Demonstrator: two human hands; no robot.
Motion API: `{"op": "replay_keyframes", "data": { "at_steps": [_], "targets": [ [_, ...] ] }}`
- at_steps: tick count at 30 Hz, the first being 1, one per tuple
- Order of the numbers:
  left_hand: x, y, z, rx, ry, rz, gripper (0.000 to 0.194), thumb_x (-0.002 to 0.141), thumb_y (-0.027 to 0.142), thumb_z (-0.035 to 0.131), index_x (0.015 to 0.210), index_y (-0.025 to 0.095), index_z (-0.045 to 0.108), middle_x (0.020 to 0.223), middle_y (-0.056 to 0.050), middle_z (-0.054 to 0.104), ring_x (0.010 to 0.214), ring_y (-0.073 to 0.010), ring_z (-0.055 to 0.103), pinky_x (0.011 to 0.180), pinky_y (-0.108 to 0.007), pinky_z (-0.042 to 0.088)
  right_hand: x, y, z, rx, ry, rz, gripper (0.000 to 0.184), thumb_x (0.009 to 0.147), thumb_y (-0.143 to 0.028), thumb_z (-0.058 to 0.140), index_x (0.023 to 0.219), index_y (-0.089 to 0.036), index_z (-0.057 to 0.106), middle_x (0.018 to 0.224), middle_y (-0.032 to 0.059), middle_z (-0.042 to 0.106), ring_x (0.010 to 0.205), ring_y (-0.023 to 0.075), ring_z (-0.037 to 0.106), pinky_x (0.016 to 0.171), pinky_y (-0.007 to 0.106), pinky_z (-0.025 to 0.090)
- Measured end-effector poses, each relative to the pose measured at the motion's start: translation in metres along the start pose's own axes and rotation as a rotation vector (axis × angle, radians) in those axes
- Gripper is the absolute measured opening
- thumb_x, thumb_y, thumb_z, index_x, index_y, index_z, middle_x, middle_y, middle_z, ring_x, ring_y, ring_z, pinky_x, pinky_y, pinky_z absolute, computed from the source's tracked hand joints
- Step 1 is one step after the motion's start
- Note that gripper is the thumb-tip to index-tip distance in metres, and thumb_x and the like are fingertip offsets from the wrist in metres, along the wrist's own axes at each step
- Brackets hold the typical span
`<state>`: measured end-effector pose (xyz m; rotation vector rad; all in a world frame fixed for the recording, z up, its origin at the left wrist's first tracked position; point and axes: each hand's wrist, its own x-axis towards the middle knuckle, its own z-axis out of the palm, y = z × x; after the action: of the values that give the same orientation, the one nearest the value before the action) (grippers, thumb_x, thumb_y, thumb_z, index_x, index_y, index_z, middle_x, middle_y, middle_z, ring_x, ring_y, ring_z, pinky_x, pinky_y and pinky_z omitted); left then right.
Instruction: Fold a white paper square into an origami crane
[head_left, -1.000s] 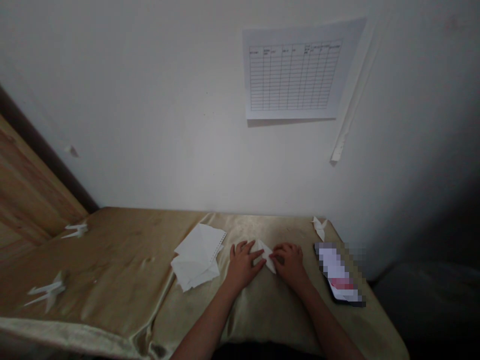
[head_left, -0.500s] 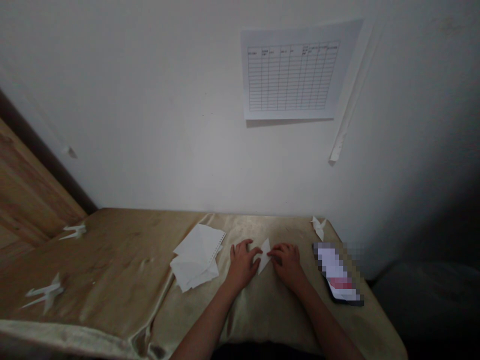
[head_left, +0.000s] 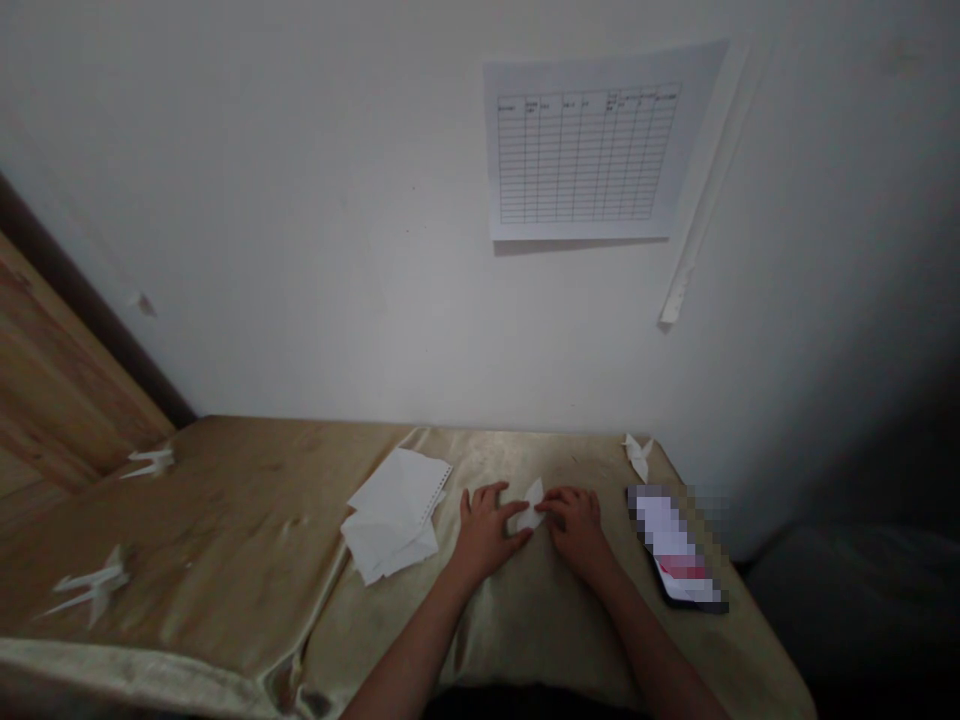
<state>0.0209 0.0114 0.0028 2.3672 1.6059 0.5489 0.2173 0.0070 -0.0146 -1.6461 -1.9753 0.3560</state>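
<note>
Loose paper sheets (head_left: 390, 515) off to the left, and there's the left hand (head_left: 486, 530), open and flat on the satin tabletop (head_left: 225, 520), fingertips on a small, pointed folded white paper (head_left: 531, 505), the right hand (head_left: 576, 525) open against its other side, neither grip closed!

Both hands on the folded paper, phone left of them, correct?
No: the phone lies to the right of the hands, not the left, as the head view shows. The rest stands: the left hand and right hand are both on the folded paper.
</note>
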Motion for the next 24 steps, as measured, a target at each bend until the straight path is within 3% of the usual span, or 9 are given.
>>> {"op": "replay_keyframes", "data": {
  "at_steps": [8, 14, 17, 20, 24],
  "targets": [
    [0.0002, 0.0005, 0.0004, 0.049, -0.044, 0.039, 0.058, 0.086, 0.016, 0.06, 0.135, 0.047, 0.057, 0.152, -0.004, 0.045, 0.14, -0.0321, 0.037, 0.115, -0.072, 0.011, 0.0003, 0.0003, 0.0001, 0.01, 0.003, -0.043, 0.044, 0.077, -0.009, 0.054, 0.106, -0.035, 0.075, 0.135, 0.0, 0.063, 0.127, 0.0262, 0.047, 0.112, 0.052, 0.023],
    [0.0025, -0.0018, 0.0028, 0.031, 0.007, -0.01, 0.05, 0.088, 0.011, 0.055, 0.126, 0.041, 0.065, 0.147, -0.003, 0.05, 0.137, -0.0285, 0.04, 0.118, -0.067, 0.015, 0.0004, 0.0, -0.0002, 0.038, -0.046, -0.037, 0.037, 0.078, -0.014, 0.057, 0.105, -0.033, 0.073, 0.13, 0.0, 0.067, 0.135, 0.0298, 0.041, 0.115, 0.065, 0.004],
    [0.0028, -0.0026, 0.0034, 0.02, 0.019, -0.018, 0.042, 0.091, 0.013, 0.054, 0.119, 0.041, 0.069, 0.143, -0.003, 0.053, 0.135, -0.0278, 0.042, 0.117, -0.066, 0.016, -0.0008, -0.0014, -0.0021, 0.047, -0.04, -0.046, 0.032, 0.08, -0.017, 0.059, 0.104, -0.033, 0.074, 0.128, 0.0001, 0.069, 0.135, 0.0299, 0.042, 0.116, 0.066, -0.001],
    [0.0028, -0.0036, 0.0038, 0.007, 0.034, -0.012, 0.028, 0.092, 0.028, 0.062, 0.116, 0.041, 0.071, 0.142, -0.003, 0.054, 0.134, -0.0293, 0.042, 0.117, -0.067, 0.015, -0.0018, -0.0031, -0.0052, 0.044, -0.027, -0.079, 0.022, 0.083, -0.023, 0.062, 0.099, -0.033, 0.075, 0.123, 0.0006, 0.071, 0.134, 0.0301, 0.044, 0.116, 0.066, -0.002],
    [0.0028, -0.005, 0.0048, 0.011, 0.042, -0.004, 0.031, 0.085, 0.042, 0.073, 0.116, 0.041, 0.071, 0.142, -0.003, 0.053, 0.134, -0.0307, 0.042, 0.116, -0.067, 0.016, -0.0011, -0.003, -0.0061, 0.061, -0.01, -0.121, 0.015, 0.086, -0.03, 0.063, 0.093, -0.032, 0.077, 0.118, 0.0016, 0.073, 0.133, 0.0301, 0.046, 0.116, 0.066, -0.002]
  ]
}}
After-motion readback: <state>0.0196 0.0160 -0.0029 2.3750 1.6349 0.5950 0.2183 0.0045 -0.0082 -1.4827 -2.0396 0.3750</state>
